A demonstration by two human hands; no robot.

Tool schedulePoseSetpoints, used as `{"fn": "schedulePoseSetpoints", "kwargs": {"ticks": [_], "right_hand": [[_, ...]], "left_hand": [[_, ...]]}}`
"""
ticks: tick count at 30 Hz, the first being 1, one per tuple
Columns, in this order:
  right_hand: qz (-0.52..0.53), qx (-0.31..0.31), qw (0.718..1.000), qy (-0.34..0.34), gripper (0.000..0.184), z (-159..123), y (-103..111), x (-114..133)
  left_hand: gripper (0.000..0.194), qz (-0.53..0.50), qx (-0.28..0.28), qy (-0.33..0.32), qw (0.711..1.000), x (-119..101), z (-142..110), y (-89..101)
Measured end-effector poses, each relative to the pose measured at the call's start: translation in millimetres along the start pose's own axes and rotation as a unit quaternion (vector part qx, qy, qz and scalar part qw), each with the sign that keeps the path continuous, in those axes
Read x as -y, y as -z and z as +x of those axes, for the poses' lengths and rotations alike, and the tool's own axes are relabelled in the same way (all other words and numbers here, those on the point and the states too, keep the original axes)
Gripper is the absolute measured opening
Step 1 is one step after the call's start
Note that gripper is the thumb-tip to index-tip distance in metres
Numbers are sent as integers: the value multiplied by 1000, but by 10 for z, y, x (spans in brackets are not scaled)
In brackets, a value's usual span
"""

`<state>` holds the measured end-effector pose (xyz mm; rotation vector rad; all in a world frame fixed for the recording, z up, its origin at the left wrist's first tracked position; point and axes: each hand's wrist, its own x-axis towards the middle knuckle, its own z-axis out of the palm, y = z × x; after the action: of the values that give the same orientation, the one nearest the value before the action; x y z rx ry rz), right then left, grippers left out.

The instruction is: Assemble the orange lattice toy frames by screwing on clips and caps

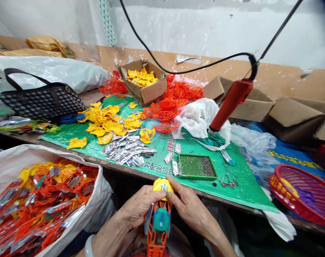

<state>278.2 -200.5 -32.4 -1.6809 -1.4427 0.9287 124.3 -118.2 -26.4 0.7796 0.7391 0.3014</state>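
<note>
Just off the table's front edge, my left hand [139,204] and my right hand [186,204] grip a plastic toy car body [156,237] between them. Its frame is orange, with a green piece in the middle and a yellow cover [161,185] at the far end. Both thumbs press on the yellow cover; some fingers are hidden beneath. Beyond my hands lie a heap of silver plastic pieces [130,148] and a pile of yellow covers [106,119]. A green tray of small screws [197,177] sits near the table edge.
A red electric screwdriver [232,105] hangs over the right side by a cable. At left stands a white sack [96,200] full of assembled pieces. Behind are a cardboard box [153,93] of yellow covers and orange frames [175,94]. A red basket [309,178] is at right.
</note>
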Motion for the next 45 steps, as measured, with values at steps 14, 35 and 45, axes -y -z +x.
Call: {"fn": "schedulePoseSetpoints", "kwargs": {"ticks": [14,35,45], "right_hand": [[103,-475,859,160,87,928,2052,26],[258,-357,894,83,16,974,1003,205],[261,-375,884,101,12,947,913,34]], "left_hand": [[37,-3,18,22,1000,139,176,1],[37,-58,-32,35,997,233,284,-20],[34,-64,-33,41,997,239,308,-64]]}}
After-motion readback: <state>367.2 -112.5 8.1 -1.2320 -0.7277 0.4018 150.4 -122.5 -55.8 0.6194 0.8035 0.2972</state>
